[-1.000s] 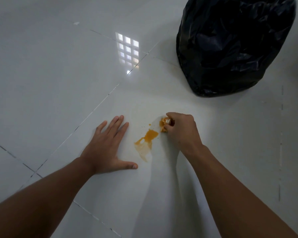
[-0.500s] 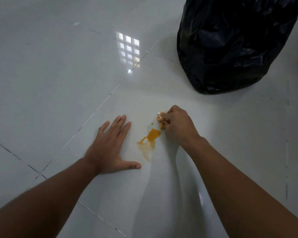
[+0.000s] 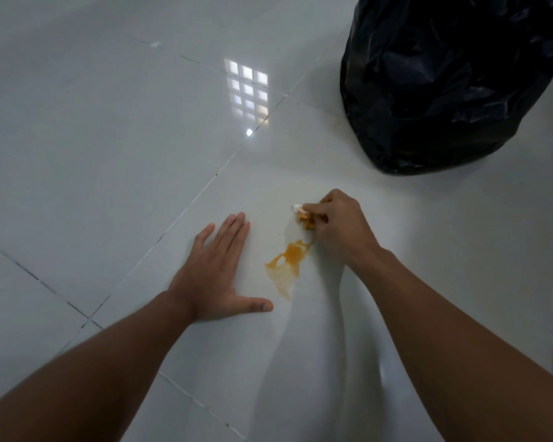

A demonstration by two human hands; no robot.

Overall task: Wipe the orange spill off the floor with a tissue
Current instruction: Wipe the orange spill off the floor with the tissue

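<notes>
Orange spill (image 3: 288,254) sits on a glossy white floor tile (image 3: 109,148), roughly centre of view: thick orange patch at its upper right, thinning to a pale watery smear w/ tiny specks toward the lower left. Just past its upper-right end is the tissue (image 3: 303,215), a small crumpled wad, white at the top tip, stained orange lower down, mostly hidden by fingers. Can't tell if wad touches the floor.

Right hand (image 3: 340,226) has fingers curled round the tissue, pinching it at the fingertips, knuckles up, wrist to the lower right; hand's edge sits right beside the spill's thick end.

Left hand (image 3: 216,271) is flat on the floor, palm down, fingers straight & close together, thumb spread out to the right. It holds nothing. Thumb tip lies near the spill's pale lower end, not touching.

Black bin bag (image 3: 454,81), full & crinkled, stands on the floor at top right, well apart from spill. Window reflection (image 3: 247,90) shines on the tiles upper centre. Dark grout lines cross the floor diagonally.
</notes>
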